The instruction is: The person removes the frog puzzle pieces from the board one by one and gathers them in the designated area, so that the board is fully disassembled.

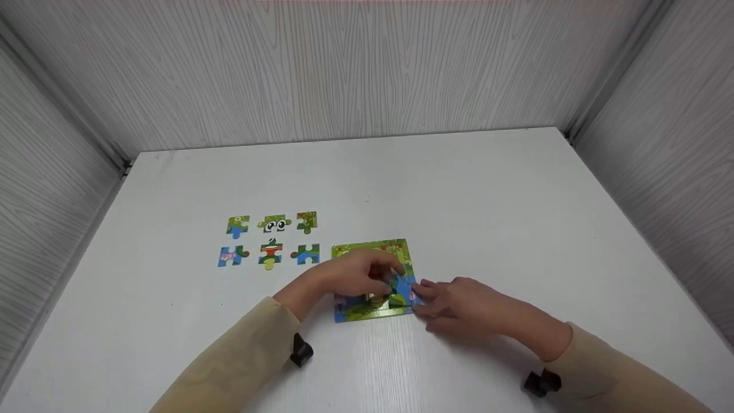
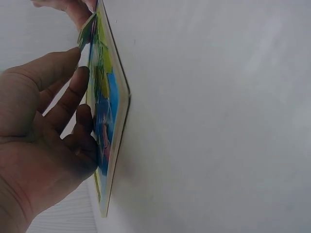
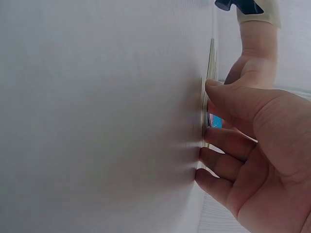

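A puzzle board (image 1: pixel 367 314) with a green and blue picture lies on the table, partly covered by my hands. My left hand (image 1: pixel 358 272) is over it, pinching a tilted puzzle piece (image 2: pixel 86 31) by its edge; the index finger is mostly hidden behind the thumb in the left wrist view. The other left fingers bend loosely close above the picture. At the board's right edge is my right hand (image 1: pixel 467 304), its fingers spread and touching the rim. In the right wrist view, the right thumb and fingertips (image 3: pixel 208 156) line up along that board edge.
Left of the board, loose puzzle pieces lie in two rows on the white table (image 1: pixel 487 201). Among them are one with cartoon eyes (image 1: pixel 275 224) and a red and green one (image 1: pixel 270 252). Wood-grain panels (image 1: pixel 367 74) stand behind and on both sides.
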### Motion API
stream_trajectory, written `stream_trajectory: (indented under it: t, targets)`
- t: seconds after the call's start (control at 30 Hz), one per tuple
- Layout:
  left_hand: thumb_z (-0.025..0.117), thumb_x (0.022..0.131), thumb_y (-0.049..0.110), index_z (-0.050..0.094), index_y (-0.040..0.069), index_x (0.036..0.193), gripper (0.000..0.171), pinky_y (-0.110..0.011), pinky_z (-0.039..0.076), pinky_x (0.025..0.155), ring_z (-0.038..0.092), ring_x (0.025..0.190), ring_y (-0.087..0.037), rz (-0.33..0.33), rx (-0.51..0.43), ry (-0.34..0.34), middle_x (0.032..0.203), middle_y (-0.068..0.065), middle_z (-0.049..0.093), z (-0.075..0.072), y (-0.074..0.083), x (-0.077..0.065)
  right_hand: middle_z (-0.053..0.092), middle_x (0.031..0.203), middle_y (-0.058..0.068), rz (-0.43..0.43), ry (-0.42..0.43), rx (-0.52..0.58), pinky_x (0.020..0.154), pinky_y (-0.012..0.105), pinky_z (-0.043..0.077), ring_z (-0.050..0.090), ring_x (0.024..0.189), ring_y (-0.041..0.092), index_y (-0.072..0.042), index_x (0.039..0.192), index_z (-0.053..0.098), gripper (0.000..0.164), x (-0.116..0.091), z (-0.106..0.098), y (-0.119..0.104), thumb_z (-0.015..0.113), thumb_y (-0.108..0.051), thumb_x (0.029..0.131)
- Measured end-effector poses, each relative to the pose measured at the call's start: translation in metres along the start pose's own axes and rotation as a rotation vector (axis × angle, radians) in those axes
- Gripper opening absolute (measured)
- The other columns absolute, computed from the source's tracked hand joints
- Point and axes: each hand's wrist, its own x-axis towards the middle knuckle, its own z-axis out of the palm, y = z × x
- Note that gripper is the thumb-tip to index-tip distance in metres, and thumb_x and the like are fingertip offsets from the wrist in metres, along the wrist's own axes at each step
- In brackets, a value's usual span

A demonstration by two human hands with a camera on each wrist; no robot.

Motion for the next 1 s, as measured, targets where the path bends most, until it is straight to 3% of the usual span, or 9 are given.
stream_trajectory:
  t: [0.3, 0.53, 0.73, 1.0]
  targets:
    - [0.065, 0.098, 0.009, 0.071, 0.013, 0.132, 0.035, -0.033, 0.048, 0.080, 0.055, 0.087, -0.014, 0.026, -0.015, -0.006, 0.095, 0.004, 0.062, -0.0006, -0.0029, 0.0005, 0.056, 0.152, 0.017, -0.023, 0.025, 0.001, 0.091, 0.054, 0.056, 0.060, 0.135, 0.035, -0.016, 0.133, 0.076, 0.031, 0.0019, 0.0027, 0.0038, 0.071, -0.023, 0.103]
    - [0.075, 0.092, 0.019, 0.071, 0.014, 0.134, 0.042, -0.033, 0.051, 0.086, 0.058, 0.095, -0.015, 0.035, 0.017, -0.010, 0.106, 0.004, 0.066, 0.0013, -0.0025, 0.0004, 0.055, 0.153, 0.016, -0.014, 0.014, -0.005, 0.093, 0.055, 0.056, 0.059, 0.136, 0.036, -0.016, 0.135, 0.075, 0.032, 0.0018, 0.0018, 0.0035, 0.070, -0.025, 0.104]
    - [0.090, 0.085, 0.034, 0.071, 0.022, 0.133, 0.054, -0.032, 0.049, 0.088, 0.056, 0.099, -0.015, -0.010, 0.086, 0.010, 0.108, 0.007, 0.065, 0.0063, 0.0001, -0.0007, 0.055, 0.154, 0.014, 0.005, 0.003, 0.001, 0.096, 0.056, 0.054, 0.057, 0.138, 0.034, -0.018, 0.136, 0.075, 0.033, 0.0016, 0.0017, 0.0022, 0.070, -0.027, 0.104]
    - [0.090, 0.085, 0.032, 0.071, 0.021, 0.134, 0.053, -0.032, 0.049, 0.087, 0.056, 0.098, -0.015, -0.011, 0.108, 0.033, 0.109, 0.006, 0.065, 0.0087, 0.0036, -0.0025, 0.056, 0.153, 0.015, -0.007, 0.013, -0.012, 0.092, 0.054, 0.056, 0.060, 0.135, 0.034, -0.019, 0.134, 0.077, 0.031, 0.0011, 0.0035, 0.0015, 0.071, -0.026, 0.103]
